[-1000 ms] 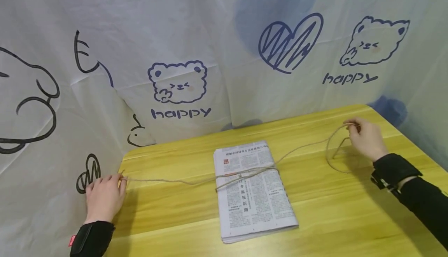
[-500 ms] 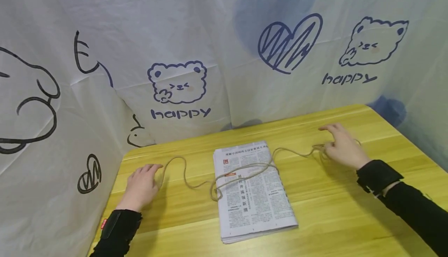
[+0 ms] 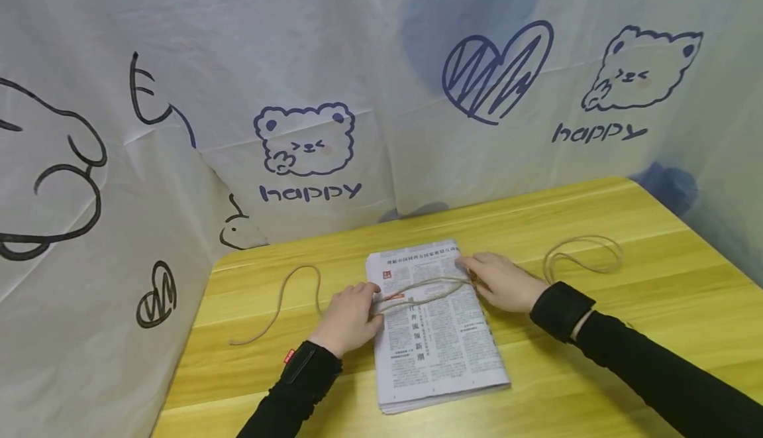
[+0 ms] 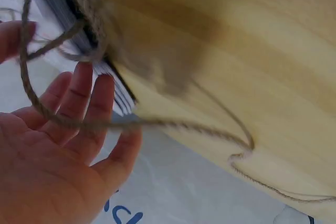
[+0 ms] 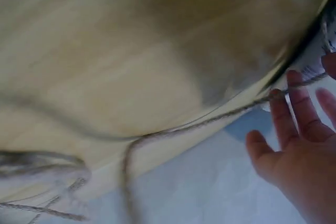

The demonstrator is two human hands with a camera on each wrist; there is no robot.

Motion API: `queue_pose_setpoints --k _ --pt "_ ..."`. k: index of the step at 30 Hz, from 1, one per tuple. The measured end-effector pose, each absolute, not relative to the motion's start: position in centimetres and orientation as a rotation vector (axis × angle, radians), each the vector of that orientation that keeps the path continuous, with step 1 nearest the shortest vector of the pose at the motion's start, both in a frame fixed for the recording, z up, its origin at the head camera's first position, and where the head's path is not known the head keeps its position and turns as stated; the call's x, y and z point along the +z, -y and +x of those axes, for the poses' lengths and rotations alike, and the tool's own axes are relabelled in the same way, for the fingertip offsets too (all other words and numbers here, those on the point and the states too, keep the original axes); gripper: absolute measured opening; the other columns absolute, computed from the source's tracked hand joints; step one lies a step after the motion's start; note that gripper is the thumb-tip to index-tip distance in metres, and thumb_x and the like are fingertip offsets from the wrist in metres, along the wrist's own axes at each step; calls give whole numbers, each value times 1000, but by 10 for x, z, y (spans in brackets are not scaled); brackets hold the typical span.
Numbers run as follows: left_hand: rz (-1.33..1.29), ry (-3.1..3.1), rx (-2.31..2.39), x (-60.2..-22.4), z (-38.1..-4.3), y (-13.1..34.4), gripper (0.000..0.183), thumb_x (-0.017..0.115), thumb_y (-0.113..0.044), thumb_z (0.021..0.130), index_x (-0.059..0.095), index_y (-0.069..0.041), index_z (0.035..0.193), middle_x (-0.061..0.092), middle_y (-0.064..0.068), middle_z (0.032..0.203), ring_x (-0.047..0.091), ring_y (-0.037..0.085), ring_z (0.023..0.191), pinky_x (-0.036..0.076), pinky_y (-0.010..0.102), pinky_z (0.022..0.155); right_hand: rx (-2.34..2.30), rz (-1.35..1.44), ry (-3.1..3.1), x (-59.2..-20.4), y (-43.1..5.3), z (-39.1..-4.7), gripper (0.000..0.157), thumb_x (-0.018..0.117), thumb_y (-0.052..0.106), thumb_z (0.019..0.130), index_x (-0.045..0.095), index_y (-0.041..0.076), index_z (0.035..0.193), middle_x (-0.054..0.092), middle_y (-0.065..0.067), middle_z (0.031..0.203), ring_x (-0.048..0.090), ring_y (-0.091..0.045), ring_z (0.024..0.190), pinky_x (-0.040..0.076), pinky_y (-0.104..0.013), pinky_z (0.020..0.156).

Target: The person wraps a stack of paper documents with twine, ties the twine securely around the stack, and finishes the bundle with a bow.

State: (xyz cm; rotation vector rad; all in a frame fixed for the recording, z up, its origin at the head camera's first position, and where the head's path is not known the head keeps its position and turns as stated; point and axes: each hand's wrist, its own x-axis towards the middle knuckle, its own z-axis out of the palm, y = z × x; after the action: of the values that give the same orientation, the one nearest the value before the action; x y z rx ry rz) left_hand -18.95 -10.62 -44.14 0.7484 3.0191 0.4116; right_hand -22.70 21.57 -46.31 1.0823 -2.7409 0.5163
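A stack of folded newspapers (image 3: 438,352) lies on the table, with brown twine (image 3: 417,303) running across its upper half in two strands. My left hand (image 3: 348,319) is at the stack's left edge, thumb and fingers apart. Across that palm, in the left wrist view, passes a loop of the twine (image 4: 173,124), and the fingers are nearly straight. On the opposite edge, my right hand (image 3: 503,282) reaches the newspapers with fingers extended. The right wrist view has the twine (image 5: 210,121) passing by its fingertips; whether they touch it, I cannot tell.
The yellow wood-grain table (image 3: 250,391) carries a loose twine end (image 3: 280,299) on the left and a coiled end (image 3: 587,262) on the right. A white cloth (image 3: 405,160) with drawn bears and hearts hangs behind and along the sides.
Both hands have let go of the twine's ends and moved inward to the newspapers' side edges. The twine, stretched out before, now lies slack in curves on the table.
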Motion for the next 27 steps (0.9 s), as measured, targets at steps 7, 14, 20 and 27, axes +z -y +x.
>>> queue_pose_setpoints --k 7,14,20,27 --pt "694 -2870 580 -445 -189 122 24 58 -19 94 55 -6 113 53 -2 72 47 10 53 38 25 47 769 1085 2812 -464 -223 -224 9 55 8 96 60 10 103 60 -1 89 54 -13 77 47 -34 69" --pt "697 -2709 703 -437 -187 154 27 51 -38 98 62 -14 100 49 -4 61 40 9 48 32 24 46 1013 1057 2882 -460 -232 -220 15 49 13 100 61 11 90 53 1 74 46 -9 65 39 -28 61" --pt "713 -2682 681 -418 -187 183 36 45 -36 101 64 -10 85 47 -4 61 40 9 52 35 27 52 1080 1031 2855 -458 -238 -219 18 46 14 101 62 9 95 59 -3 80 47 -10 67 40 -29 63" --pt "744 -2575 694 -399 -186 207 26 43 -15 102 64 -9 88 56 3 70 42 11 58 38 30 60 1068 1026 2838 -456 -241 -220 18 46 14 101 62 8 96 60 -4 82 45 -10 67 39 -30 63"
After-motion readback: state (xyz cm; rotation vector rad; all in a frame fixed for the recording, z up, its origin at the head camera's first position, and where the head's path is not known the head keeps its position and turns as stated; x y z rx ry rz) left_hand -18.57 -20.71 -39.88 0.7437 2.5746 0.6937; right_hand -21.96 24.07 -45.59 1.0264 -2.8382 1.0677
